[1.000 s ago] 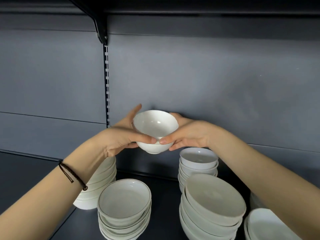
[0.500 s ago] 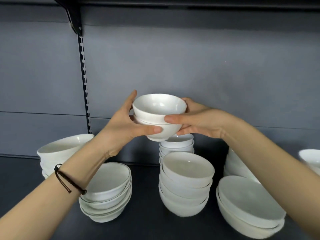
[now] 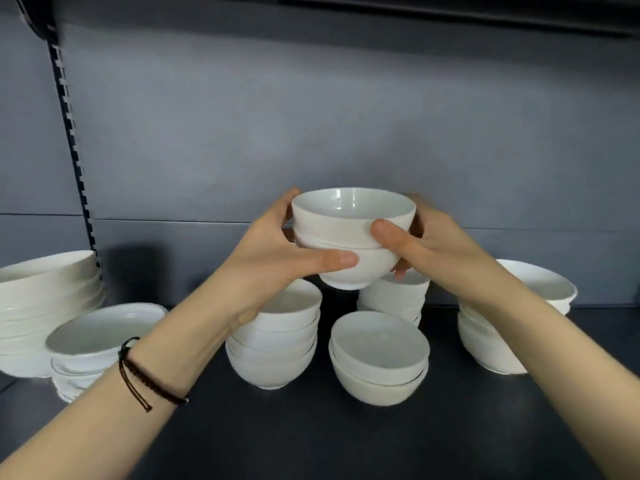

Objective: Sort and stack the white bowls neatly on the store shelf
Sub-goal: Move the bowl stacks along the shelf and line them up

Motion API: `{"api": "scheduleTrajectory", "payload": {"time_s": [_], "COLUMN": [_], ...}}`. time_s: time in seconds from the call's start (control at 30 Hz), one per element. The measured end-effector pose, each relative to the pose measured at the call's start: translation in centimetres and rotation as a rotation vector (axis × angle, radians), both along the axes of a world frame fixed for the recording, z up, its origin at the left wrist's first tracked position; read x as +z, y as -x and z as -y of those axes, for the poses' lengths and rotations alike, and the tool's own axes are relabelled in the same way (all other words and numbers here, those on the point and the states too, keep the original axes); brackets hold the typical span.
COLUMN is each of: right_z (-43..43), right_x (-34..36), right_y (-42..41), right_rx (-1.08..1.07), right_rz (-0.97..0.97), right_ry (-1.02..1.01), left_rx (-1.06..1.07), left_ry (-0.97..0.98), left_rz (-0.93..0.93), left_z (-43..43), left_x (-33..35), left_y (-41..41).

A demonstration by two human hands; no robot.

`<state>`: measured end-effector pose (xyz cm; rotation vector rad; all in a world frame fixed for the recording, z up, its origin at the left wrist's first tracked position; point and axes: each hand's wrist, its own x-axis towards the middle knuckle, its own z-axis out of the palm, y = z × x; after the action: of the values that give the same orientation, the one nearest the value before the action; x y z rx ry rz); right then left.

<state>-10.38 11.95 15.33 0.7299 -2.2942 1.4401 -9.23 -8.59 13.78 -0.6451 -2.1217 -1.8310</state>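
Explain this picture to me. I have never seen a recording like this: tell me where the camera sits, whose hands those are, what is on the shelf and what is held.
No machine here: a person works with bare hands. One wide-angle camera on their head looks forward and down, so you see what they see. The left hand, with a dark bracelet on its wrist, and the right hand grip nested bowls from both sides, in the air above the dark shelf. On the shelf stand stacks of white bowls: a wide stack far left, a shallow stack beside it, a tall stack and a low stack in the middle, a rear stack behind them, a right stack.
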Motion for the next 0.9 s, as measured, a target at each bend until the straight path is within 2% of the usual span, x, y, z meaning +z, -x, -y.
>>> {"api": "scheduleTrajectory", "payload": {"time_s": [0.23,0.43,0.9], "right_z": [-4.9,-6.3,-7.4], "right_x": [-4.7,-8.2,-10.9], "right_y": [-1.5,-1.1,1.6], "right_rx": [-0.07,0.008,0.115], "right_rz": [0.079,0.132,0.193], "right_ry": [-0.014,0.012,0.054], "left_rx": [-0.042,-0.043,0.128], "left_ry": [-0.012,-0.002,0.221], "left_rz": [0.067,0.145,0.224], "left_z": [-5.0,-6.5,-7.7], "left_x": [-4.3,-7.3,-7.6], "left_y": [-1.0,-1.1,-0.7]}}
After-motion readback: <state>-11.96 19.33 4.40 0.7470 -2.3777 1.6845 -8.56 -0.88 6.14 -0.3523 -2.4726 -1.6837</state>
